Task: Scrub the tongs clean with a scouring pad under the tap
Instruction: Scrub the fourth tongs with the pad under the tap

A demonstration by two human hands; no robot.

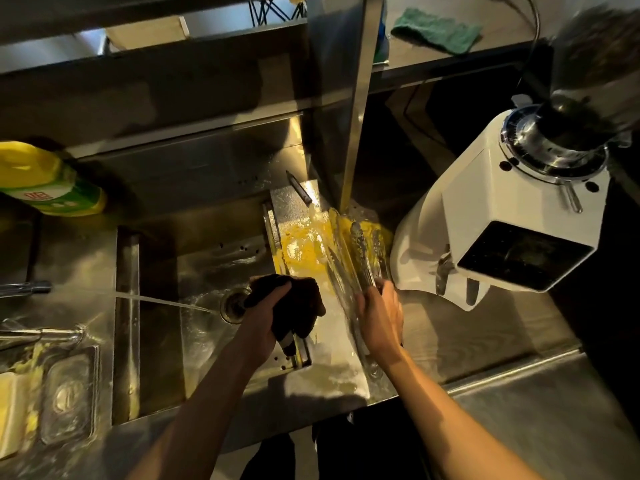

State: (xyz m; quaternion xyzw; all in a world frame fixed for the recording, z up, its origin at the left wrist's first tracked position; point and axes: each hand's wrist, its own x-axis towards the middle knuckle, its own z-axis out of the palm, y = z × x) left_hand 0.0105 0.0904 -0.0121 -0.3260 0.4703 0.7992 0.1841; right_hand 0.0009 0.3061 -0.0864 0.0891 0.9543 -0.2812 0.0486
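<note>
We see the tongs point(360, 258) as long, shiny metal arms with scalloped tips, lying along the wet ledge at the right edge of the steel sink point(194, 271), tips pointing away over a smear of yellow residue point(301, 244). The right hand point(379, 320) closes around their near end, palm down, wrist straight, forearm reaching in from below. The left hand point(266, 313) is clenched around a dark, crumpled scouring pad point(298, 303), held over the sink's inner right side; a short dark piece sticks out under the fist, and we cannot tell what it is. A thin stream of water point(162, 301) arcs from the tap point(26, 288) at left toward the round drain point(233, 303), well short of the tongs. Farther out stand a yellow-green plastic bottle point(45, 181), a glossy white grinder point(512, 216) and a flat green pad point(438, 29) on the shelf.
</note>
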